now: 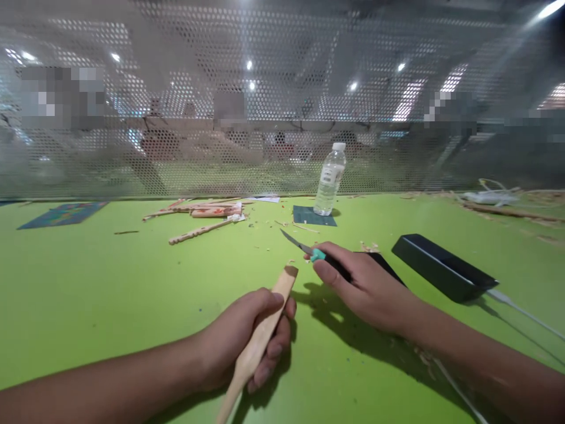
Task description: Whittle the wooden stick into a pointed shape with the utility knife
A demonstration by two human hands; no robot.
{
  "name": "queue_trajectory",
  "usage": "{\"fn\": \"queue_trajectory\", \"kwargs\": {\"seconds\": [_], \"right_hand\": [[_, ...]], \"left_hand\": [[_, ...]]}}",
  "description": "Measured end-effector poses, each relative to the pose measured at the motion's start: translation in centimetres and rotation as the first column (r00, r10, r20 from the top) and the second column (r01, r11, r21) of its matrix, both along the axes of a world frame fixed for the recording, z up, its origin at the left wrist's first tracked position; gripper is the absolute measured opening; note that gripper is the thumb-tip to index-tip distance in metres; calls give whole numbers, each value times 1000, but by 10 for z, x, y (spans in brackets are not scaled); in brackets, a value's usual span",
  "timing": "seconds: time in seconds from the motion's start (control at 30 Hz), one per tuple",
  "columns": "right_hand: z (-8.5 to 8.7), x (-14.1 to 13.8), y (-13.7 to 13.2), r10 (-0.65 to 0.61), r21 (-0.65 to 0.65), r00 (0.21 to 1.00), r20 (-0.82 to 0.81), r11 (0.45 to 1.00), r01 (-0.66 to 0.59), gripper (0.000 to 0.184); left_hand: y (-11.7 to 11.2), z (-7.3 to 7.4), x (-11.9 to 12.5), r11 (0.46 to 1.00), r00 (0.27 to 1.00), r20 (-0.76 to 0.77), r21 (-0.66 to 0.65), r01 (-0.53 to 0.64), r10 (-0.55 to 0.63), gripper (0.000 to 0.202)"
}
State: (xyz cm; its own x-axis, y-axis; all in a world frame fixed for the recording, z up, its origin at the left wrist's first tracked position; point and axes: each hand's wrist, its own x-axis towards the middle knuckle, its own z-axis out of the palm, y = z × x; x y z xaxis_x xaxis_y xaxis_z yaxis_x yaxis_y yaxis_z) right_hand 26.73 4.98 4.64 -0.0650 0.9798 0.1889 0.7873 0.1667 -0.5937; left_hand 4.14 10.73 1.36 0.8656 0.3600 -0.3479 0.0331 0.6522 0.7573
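Note:
My left hand [251,330] is wrapped round a pale carved wooden piece [258,344], its thumb lying along the top face. The piece has a wide squared end pointing away from me and narrows to a thin stem at the bottom edge. In my right hand [353,282] is a carving knife [300,242] with a dark handle and teal wrap near the blade. The blade points up and left, apart from the wood. A few small shavings [290,261] lie just beyond the wood's squared end.
Several carved sticks [198,232] lie at the back left. A water bottle [329,182] stands on a dark green sheet [304,215]. To the right are a black box [441,265] with a white cable [525,309] and scattered shavings. A perforated screen [265,147] borders the green table's far edge.

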Motion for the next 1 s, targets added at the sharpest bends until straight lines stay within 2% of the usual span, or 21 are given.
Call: {"fn": "queue_trajectory", "kwargs": {"seconds": [0.23,0.33,0.4,0.47,0.6,0.73,0.87,1.0], "right_hand": [[-3,-1,1,134,-7,981,142,991,-135,36],[-8,-1,3,162,-20,960,227,987,-162,38],[-10,-1,3,170,-31,951,257,985,-168,38],[-12,-2,1,184,-39,948,258,983,-180,38],[-10,-5,-6,284,-69,933,223,959,-275,32],[-9,-9,-11,371,-95,905,210,929,-359,24],[-11,-10,-13,363,-76,893,267,931,-356,25],[-13,-12,-16,295,-2,881,370,948,-317,31]], "left_hand": [[-1,-14,-7,999,979,203,-33,-14,20,16],[-3,-16,-10,998,976,213,-50,-29,39,17],[-4,-14,-10,998,981,183,-29,-52,56,16],[-5,-11,-9,997,991,120,51,-61,54,17],[-9,-4,-7,980,999,1,190,-52,52,34],[-10,2,-6,967,999,-17,253,-24,29,44],[-10,8,-3,944,996,-67,329,-27,52,49],[-9,10,0,943,989,-129,333,-23,70,52]]}}
